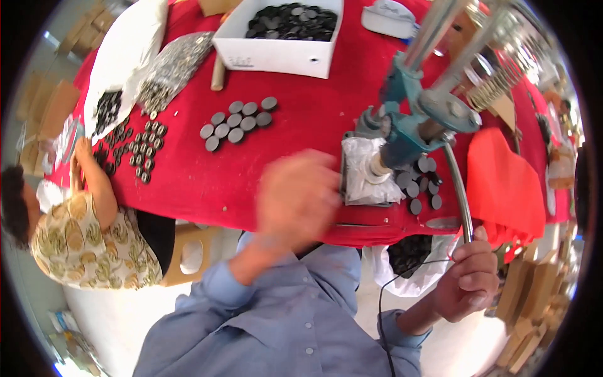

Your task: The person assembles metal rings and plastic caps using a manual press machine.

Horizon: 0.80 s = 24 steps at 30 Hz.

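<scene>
My right hand (471, 279) grips the lower end of the long curved metal lever (457, 182) of a blue hand press (408, 125) that stands on the red table (301, 125). My left hand (295, 198) is blurred with motion over the table's front edge, just left of the press base, which is wrapped in clear plastic (367, 173). Whether it holds anything is not visible. Several dark round discs (419, 182) lie to the right of the press base. More grey discs (237, 120) sit in rows at the table's middle.
A white box (276, 53) of dark discs stands at the back. A seated person (81, 232) at the left handles small dark rings (141, 147) beside a bag of metal parts (173, 66). Red cloth (505, 188) hangs at the right. A bag of discs (408, 257) hangs under the table.
</scene>
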Each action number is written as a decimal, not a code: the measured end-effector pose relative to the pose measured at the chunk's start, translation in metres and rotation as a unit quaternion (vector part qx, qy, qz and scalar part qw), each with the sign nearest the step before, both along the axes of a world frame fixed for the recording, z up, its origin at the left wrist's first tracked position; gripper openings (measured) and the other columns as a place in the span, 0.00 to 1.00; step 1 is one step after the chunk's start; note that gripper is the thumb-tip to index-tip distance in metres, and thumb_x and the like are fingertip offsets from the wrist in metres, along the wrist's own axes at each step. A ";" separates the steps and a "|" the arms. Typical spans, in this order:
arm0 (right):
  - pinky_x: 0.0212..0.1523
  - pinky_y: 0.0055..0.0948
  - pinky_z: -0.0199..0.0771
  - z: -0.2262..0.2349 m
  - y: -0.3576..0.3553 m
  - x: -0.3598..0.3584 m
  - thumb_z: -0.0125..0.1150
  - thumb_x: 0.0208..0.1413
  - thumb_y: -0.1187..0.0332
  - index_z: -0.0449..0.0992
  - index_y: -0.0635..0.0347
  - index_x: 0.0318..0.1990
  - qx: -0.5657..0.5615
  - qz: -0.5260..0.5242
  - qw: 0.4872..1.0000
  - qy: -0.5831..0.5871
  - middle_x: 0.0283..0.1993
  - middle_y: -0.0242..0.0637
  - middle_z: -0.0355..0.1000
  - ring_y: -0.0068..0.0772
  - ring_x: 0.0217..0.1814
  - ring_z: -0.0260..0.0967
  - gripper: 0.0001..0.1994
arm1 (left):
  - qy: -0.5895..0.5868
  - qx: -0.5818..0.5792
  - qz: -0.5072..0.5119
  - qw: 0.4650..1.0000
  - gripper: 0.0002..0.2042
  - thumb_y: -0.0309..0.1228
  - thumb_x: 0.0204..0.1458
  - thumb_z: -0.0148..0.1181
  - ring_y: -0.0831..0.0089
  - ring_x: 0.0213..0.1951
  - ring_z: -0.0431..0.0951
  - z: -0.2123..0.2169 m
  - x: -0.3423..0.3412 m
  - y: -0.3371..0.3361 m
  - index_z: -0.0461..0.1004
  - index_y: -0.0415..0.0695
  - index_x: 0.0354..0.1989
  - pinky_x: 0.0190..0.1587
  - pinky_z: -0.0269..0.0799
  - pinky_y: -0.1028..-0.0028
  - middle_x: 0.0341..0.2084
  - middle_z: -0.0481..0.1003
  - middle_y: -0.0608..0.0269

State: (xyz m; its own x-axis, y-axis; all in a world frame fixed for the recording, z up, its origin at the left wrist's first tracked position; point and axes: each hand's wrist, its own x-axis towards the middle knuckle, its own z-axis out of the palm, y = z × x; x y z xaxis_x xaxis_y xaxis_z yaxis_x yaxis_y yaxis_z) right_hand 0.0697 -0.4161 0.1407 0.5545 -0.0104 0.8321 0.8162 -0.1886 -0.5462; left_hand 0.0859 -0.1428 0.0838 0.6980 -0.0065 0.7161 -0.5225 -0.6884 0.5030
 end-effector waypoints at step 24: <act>0.40 0.33 0.63 0.137 0.000 0.098 0.36 0.74 0.66 0.66 0.69 0.35 -0.125 0.096 0.980 0.122 0.32 0.39 0.60 0.31 0.29 0.57 0.17 | 0.160 -0.099 0.036 0.982 0.19 0.25 0.43 0.77 0.69 0.35 0.83 -0.028 0.028 -0.020 0.77 0.41 0.44 0.40 0.79 0.71 0.38 0.81 0.60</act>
State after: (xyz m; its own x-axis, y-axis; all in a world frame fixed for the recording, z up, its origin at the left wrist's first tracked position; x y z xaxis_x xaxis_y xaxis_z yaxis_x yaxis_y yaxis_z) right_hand 0.1673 -0.4165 0.2775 0.7084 0.3016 0.6381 0.7011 -0.1965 -0.6855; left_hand 0.1141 -0.1628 0.0557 0.8805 0.1680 0.4432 -0.2700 -0.5908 0.7603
